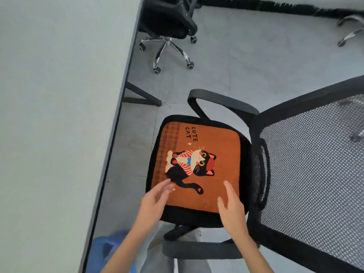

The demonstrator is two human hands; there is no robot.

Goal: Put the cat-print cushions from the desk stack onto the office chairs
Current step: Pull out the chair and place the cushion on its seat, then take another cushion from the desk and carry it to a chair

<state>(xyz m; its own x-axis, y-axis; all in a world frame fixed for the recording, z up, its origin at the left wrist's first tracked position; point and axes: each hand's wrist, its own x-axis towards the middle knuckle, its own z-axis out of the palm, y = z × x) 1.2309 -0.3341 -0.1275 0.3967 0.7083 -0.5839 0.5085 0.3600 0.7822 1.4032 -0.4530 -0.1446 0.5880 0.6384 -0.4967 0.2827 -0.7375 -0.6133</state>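
While we look down, orange cat-print cushion (199,166) flat on the near office chair (295,174) seat, our left hand (155,200) and right hand (232,207) open-fingered over its near edge, gripping nothing, white desk (59,95) at left.

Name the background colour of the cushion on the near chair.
Orange-brown, with a black border, on the cushion; seen in the head view.

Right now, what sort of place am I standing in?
Most likely an office: a long grey desk, a mesh-backed swivel chair holding a cat-print cushion, and another wheeled chair further along.
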